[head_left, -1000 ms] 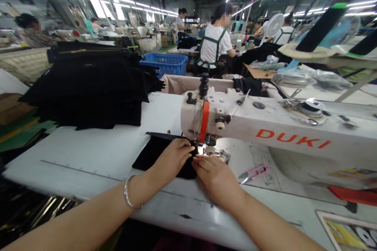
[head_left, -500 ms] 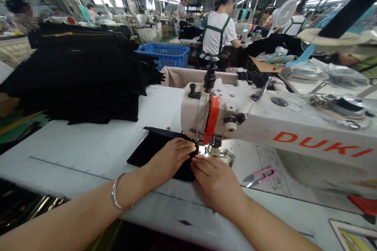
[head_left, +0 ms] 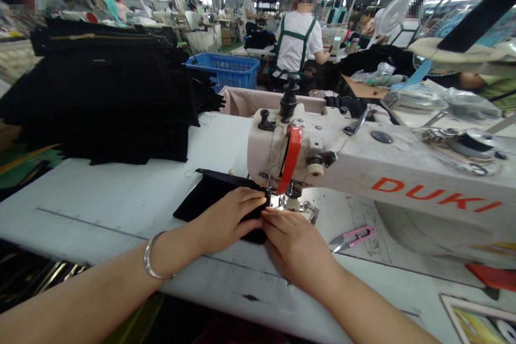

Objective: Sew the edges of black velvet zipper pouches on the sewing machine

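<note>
A small black fabric piece (head_left: pixel 205 196) lies flat on the white table (head_left: pixel 113 199), its right edge under the presser foot (head_left: pixel 291 203) of a cream DUKI sewing machine (head_left: pixel 363 177). My left hand (head_left: pixel 228 217) presses flat on the fabric, fingertips close to the needle. My right hand (head_left: pixel 296 244) rests beside it, fingers pinching the fabric's near right edge just in front of the presser foot. A silver bangle (head_left: pixel 151 258) sits on my left wrist.
A tall stack of black fabric (head_left: pixel 108 97) fills the table's far left. Pink thread snips (head_left: pixel 350 237) lie right of my hands. A blue basket (head_left: pixel 228 70) and a beige bin (head_left: pixel 250 99) stand behind. Other people work at stations beyond.
Both hands stay on the fabric at the needle, with only a small shift. The view has moved slightly as my head turned.
</note>
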Demonstrator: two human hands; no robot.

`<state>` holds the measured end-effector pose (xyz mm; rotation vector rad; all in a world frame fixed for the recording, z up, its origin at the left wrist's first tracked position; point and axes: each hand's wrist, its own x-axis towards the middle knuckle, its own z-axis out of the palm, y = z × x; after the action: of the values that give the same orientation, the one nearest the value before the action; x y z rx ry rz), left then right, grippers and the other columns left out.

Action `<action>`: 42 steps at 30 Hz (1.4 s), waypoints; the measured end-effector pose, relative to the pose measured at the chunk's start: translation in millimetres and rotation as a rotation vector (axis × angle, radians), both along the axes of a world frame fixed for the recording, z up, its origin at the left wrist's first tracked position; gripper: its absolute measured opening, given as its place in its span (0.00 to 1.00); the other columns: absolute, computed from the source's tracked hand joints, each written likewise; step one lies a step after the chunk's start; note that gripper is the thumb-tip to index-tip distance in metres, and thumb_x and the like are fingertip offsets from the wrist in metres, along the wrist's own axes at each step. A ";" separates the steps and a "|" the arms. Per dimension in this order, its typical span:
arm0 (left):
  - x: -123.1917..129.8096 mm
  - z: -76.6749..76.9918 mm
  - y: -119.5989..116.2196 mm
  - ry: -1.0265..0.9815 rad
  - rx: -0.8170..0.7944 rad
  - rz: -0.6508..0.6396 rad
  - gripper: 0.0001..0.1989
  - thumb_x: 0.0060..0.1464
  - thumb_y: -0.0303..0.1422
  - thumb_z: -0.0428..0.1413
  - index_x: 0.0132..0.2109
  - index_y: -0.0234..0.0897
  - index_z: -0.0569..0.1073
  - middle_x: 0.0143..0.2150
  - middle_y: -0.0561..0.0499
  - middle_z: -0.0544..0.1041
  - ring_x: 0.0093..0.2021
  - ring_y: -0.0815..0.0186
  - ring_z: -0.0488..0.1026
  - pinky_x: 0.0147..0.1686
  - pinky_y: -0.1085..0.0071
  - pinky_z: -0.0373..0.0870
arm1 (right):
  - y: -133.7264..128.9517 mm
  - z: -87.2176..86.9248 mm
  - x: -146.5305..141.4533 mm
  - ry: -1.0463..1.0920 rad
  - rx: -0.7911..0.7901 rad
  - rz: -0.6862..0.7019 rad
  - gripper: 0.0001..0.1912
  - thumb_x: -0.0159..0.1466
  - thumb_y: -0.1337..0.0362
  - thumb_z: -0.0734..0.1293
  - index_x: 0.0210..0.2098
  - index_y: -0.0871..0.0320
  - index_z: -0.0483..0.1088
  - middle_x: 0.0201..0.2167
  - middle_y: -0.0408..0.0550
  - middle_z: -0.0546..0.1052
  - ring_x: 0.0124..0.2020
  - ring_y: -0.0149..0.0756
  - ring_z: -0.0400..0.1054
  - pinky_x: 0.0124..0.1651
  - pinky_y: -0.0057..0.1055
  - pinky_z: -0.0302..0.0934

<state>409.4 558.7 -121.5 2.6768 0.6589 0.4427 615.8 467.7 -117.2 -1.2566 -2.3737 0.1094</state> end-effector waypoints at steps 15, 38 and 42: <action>-11.4 9.5 -20.5 -0.071 -0.202 0.073 0.22 0.59 0.22 0.49 0.58 0.41 0.70 0.60 0.51 0.72 0.61 0.64 0.67 0.65 0.61 0.62 | 25.5 -10.1 27.3 -0.046 0.050 -0.311 0.06 0.68 0.64 0.65 0.40 0.61 0.70 0.40 0.57 0.73 0.43 0.46 0.67 0.43 0.41 0.65; -6.9 0.4 -19.8 0.026 0.211 -0.215 0.18 0.65 0.23 0.47 0.59 0.33 0.68 0.58 0.43 0.73 0.62 0.61 0.66 0.66 0.59 0.61 | -9.3 4.4 6.8 0.105 -0.064 0.141 0.08 0.69 0.68 0.62 0.42 0.57 0.74 0.35 0.47 0.77 0.40 0.37 0.68 0.45 0.36 0.65; -4.0 -4.3 -6.7 0.044 0.248 -0.237 0.18 0.65 0.23 0.48 0.60 0.34 0.67 0.58 0.44 0.73 0.63 0.62 0.64 0.67 0.60 0.58 | -7.6 1.4 7.5 0.114 -0.038 0.085 0.08 0.69 0.68 0.63 0.42 0.57 0.74 0.36 0.48 0.77 0.42 0.38 0.68 0.46 0.37 0.64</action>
<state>405.5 552.0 -125.9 2.9593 0.3073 0.4259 623.3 460.1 -115.8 -1.1357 -2.3369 0.2472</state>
